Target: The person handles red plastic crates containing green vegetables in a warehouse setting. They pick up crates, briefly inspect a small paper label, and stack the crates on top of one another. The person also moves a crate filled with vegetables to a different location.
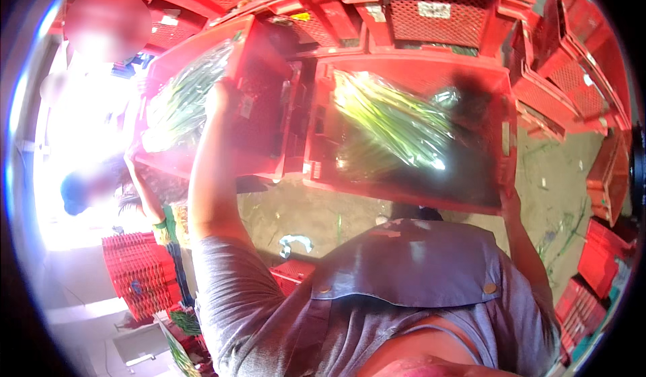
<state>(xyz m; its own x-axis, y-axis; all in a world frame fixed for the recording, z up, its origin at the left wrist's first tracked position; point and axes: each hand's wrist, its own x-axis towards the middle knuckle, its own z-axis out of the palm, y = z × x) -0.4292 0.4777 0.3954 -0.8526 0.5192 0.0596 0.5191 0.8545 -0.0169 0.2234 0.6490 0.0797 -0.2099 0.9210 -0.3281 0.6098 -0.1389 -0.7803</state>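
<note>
A red plastic crate [404, 193] is in front of my body, tilted in view, with clear-bagged green onions [398, 117] lying inside. My right hand [509, 203] grips this crate at its right end, near the lower corner. To the left is a second red crate [262, 109], also holding bagged green onions [186, 99]. My left arm reaches across that crate. My left hand [220, 97] is at the bag and the crate's wall; glare and blur hide its fingers, so I cannot tell what it holds.
Red crates [439, 19] line the far side, and more [585, 74] stand on the right. A person's hand [130, 155] is at the left crate's outer edge. Stacked red crates [141, 271] stand lower left. Scraps litter the concrete floor [318, 210]. Bright glare covers the left.
</note>
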